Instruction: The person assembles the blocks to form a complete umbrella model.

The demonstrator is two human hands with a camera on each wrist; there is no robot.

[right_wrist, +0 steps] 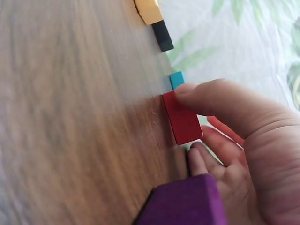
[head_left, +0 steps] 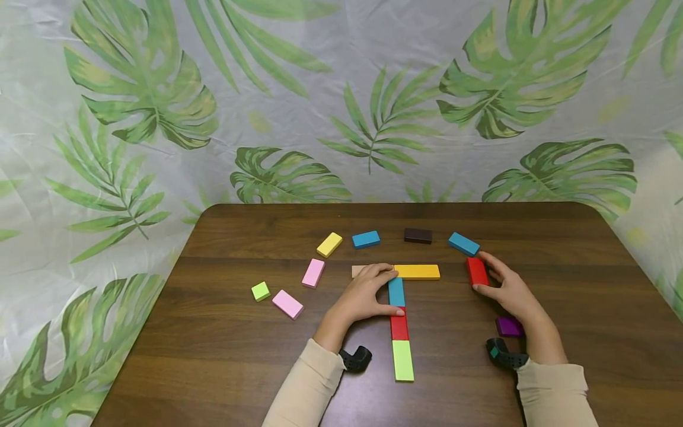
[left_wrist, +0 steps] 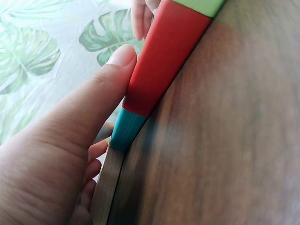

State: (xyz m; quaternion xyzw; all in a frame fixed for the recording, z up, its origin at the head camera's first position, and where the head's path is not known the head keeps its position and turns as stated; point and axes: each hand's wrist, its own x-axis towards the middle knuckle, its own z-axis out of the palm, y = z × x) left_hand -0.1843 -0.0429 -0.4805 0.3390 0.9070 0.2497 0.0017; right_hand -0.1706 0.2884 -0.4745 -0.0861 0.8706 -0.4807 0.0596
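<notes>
Flat coloured blocks form a T on the table. Its top bar is a tan block and a yellow-orange block; its stem runs from a blue block through a red block to a lime green block. My left hand rests over the joint, fingertips at the bar and thumb against the stem's red block, partly covering the tan one. Over at the right, my right hand holds a separate red block by its ends, between thumb and index finger.
Around the T lie a yellow block, a blue block, a black block, another blue block, two pink blocks and a small green block. A purple block sits beside my right wrist.
</notes>
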